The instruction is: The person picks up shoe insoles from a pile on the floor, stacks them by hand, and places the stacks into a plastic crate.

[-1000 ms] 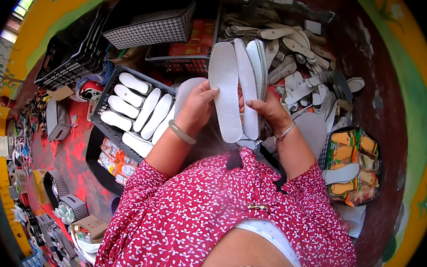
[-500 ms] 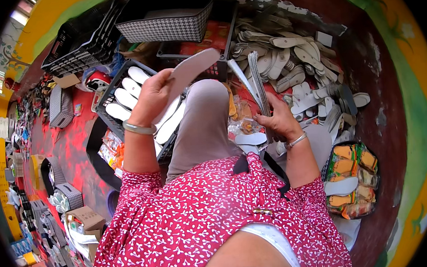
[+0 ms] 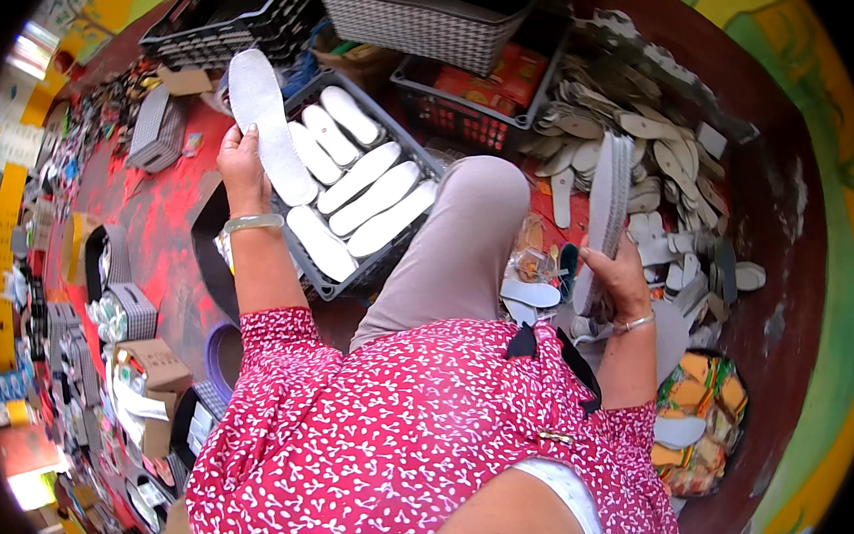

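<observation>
A pale grey-white shoe insole [image 3: 270, 129] is held up in my left hand [image 3: 244, 169], its fingers closed on the edge near the middle. Behind and to the right of it, a dark plastic crate [image 3: 416, 155] holds several white insoles [image 3: 360, 177] lying in rows. My right hand [image 3: 616, 277] grips a stack of insoles [image 3: 609, 197] standing on edge, over my right leg. A loose white insole [image 3: 529, 292] lies close to the left of that hand.
A big heap of insoles [image 3: 674, 152] lies along the wall at the right. A patterned basket [image 3: 418, 27] and a crate with red packages [image 3: 498, 86] stand at the back. Orange packaged insoles [image 3: 702, 386] are at lower right. Boxes and baskets [image 3: 140, 320] line the left.
My left hand has moved left with its insole, which now points upward beside the crate. The stack in my right hand has shifted right and turned. The whole view has swung left.
</observation>
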Demonstrator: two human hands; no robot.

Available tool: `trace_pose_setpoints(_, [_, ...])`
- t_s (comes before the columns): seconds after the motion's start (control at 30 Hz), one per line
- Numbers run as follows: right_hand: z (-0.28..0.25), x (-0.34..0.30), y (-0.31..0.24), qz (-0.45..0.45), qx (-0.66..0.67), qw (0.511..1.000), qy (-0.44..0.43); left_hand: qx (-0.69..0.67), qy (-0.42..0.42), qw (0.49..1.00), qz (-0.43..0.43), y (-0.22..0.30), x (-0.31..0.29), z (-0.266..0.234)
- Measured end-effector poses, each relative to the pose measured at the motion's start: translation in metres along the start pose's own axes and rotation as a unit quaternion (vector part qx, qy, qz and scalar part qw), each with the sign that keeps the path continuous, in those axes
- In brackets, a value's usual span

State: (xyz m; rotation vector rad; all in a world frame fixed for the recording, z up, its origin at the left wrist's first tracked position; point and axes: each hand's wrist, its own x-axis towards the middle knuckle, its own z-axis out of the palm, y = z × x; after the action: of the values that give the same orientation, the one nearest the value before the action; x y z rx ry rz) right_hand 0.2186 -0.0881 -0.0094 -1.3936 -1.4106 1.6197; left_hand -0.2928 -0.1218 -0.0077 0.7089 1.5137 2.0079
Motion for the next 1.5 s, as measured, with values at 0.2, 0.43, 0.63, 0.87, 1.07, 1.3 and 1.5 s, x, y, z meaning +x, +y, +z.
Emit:
trace_pose_setpoints(0.2, [0.008,0.003,0.005,0.015,-0.011,1.0,0.002,-0.182,0.191,0.954,-0.145,-0.051,0.019,-0.074])
trace_pose_setpoints(0.43, [0.018,0.015,0.008,0.044,-0.002,0.999,-0.023,-0.065,0.24,0.942,-0.225,-0.118,0.013,-0.107])
trace_pose_setpoints(0.63, [0.024,0.03,0.022,0.1,0.008,0.995,-0.024,0.009,0.235,0.941,-0.241,-0.194,0.059,-0.125])
trace_pose_setpoints(0.87, [0.027,0.041,0.035,0.133,0.018,0.991,-0.003,0.088,0.253,0.906,-0.328,-0.22,0.111,-0.105])
trace_pose_setpoints(1.07, [0.033,0.053,0.035,0.149,0.027,0.988,0.011,0.144,0.265,0.872,-0.385,-0.285,0.14,-0.132])
trace_pose_setpoints(1.3, [0.039,0.06,0.036,0.163,0.017,0.986,-0.006,0.196,0.256,0.847,-0.423,-0.262,0.139,-0.119])
trace_pose_setpoints(1.5, [0.045,0.065,0.034,0.166,0.02,0.986,-0.003,0.16,0.338,0.845,-0.382,-0.284,0.146,-0.136])
